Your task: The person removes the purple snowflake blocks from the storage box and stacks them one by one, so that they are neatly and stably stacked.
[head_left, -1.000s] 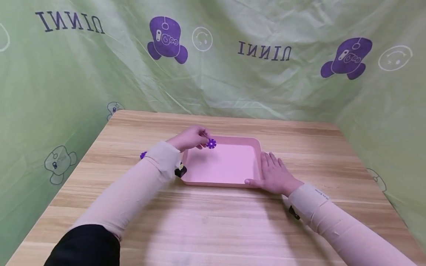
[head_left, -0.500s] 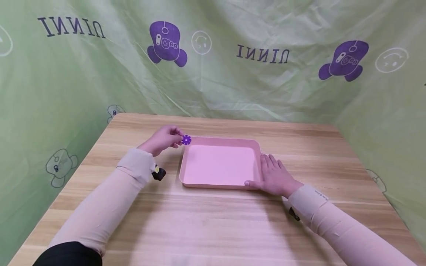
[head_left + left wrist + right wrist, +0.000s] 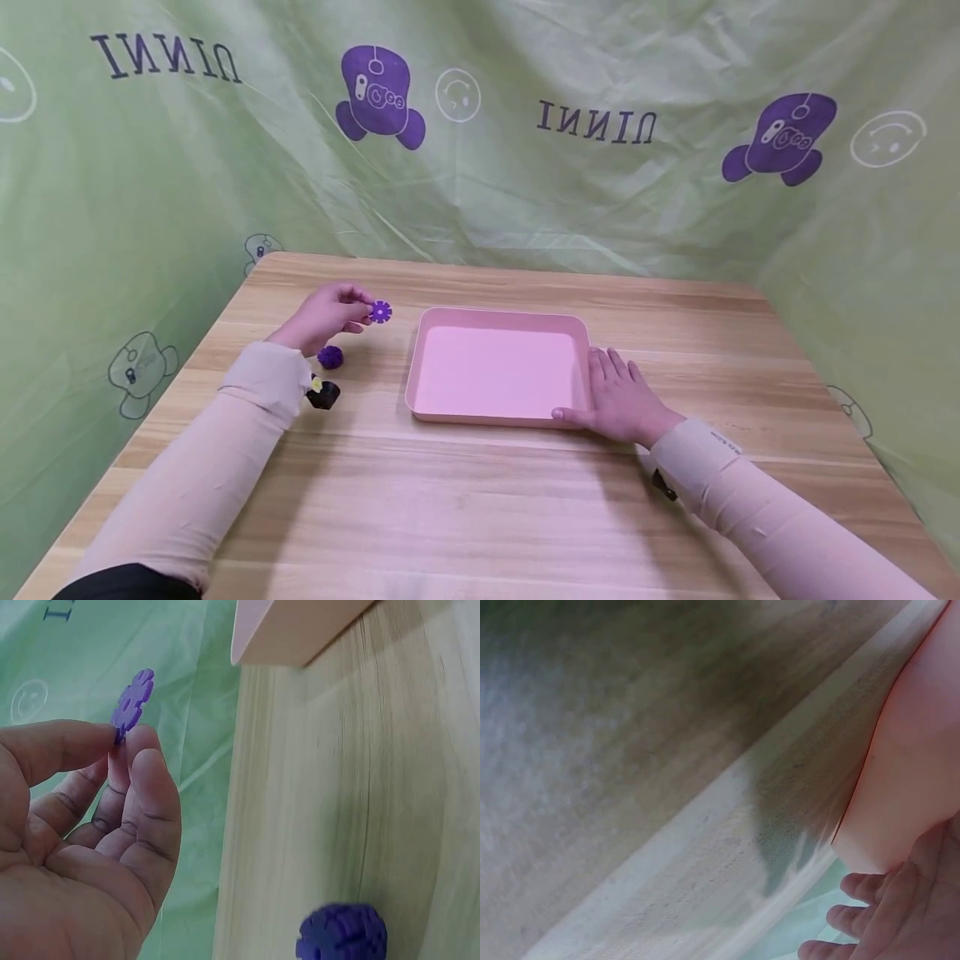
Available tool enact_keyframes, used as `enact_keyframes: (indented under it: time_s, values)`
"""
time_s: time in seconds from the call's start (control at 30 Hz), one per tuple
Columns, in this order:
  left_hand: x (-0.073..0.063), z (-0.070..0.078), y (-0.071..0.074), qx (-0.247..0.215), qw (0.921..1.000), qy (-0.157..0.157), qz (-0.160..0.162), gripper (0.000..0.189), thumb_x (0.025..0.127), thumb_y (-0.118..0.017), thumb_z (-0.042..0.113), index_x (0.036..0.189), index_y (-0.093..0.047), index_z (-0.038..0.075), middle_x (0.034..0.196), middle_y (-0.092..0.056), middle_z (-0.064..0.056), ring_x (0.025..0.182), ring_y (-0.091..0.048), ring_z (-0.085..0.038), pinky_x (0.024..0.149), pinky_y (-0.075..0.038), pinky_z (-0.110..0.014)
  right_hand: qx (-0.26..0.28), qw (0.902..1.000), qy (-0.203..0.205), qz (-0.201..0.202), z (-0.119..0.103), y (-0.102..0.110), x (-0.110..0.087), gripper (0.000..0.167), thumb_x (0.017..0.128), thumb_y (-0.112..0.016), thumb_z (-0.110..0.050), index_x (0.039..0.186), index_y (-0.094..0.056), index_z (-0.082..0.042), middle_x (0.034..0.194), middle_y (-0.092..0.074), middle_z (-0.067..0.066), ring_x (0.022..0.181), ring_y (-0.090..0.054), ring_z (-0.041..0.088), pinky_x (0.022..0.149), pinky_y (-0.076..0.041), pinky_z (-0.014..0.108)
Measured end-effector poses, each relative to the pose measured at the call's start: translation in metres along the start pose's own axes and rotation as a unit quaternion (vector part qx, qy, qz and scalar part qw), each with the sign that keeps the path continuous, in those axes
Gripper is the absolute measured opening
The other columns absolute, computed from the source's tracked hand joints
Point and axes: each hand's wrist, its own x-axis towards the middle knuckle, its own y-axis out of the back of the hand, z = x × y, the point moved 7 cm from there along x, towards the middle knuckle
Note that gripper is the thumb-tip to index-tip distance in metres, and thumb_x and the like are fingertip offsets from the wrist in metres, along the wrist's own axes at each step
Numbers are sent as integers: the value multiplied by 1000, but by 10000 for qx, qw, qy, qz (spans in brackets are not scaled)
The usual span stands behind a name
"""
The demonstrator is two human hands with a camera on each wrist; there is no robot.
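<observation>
My left hand [image 3: 330,315] pinches a purple snowflake disc [image 3: 380,312] between thumb and fingertips, held above the table to the left of the pink tray [image 3: 420,367]. In the left wrist view the disc [image 3: 133,701] is seen nearly edge-on, its notched rim upright over the fingertips. Below that hand a clump of purple snowflake pieces [image 3: 330,357] sits on the wood; the left wrist view shows the clump [image 3: 342,931] at its bottom edge. My right hand [image 3: 622,396] rests with straight fingers along the tray's right side, thumb over the near right corner.
The wooden table [image 3: 480,508] runs back to a green printed curtain [image 3: 495,200] that encloses it behind and on both sides. A black wrist camera [image 3: 324,394] hangs under the left wrist, close to the purple clump.
The left hand has moved left with the snowflake disc, from above the tray to beside it, bringing the purple clump into fuller view. My right hand and the tray have stayed put.
</observation>
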Motion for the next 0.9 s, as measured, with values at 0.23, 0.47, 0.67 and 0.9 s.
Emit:
enact_keyframes:
  time_s: [0.23, 0.47, 0.67, 0.9]
  values:
    - [-6, -7, 16, -130, 9999, 12, 105, 23, 105, -52, 0, 124, -52, -12, 107, -64, -7, 87, -63, -8, 80, -58, -24, -66, 10000, 13, 22, -1, 2, 1, 118, 92, -55, -74, 155, -16, 18, 162, -21, 36, 149, -15, 55, 119, -14, 70]
    - [-16, -20, 31, -2, 9999, 87, 93, 21, 106, -51, 2, 123, -52, -10, 103, -64, -2, 88, -62, -7, 81, -58, -25, -30, 10000, 7, 4, -2, 0, 0, 117, 92, -56, -72, 154, -16, 19, 161, -21, 36, 149, -15, 55, 119, -14, 70]
    - [-24, -38, 42, -27, 9997, 249, 60, 18, 105, -50, 1, 119, -53, -10, 94, -64, 3, 84, -62, -6, 75, -57, -24, -52, 10000, 63, 30, -3, 1, 2, 116, 93, -57, -71, 154, -17, 19, 161, -23, 36, 149, -17, 55, 119, -15, 70]
    - [-29, -52, 49, 119, 9994, 325, -29, 21, 104, -51, -1, 121, -53, -13, 93, -65, 1, 82, -63, -8, 76, -58, -27, -71, 10000, 36, -12, -2, -1, 1, 116, 93, -56, -71, 154, -16, 19, 161, -22, 37, 148, -17, 56, 119, -15, 70]
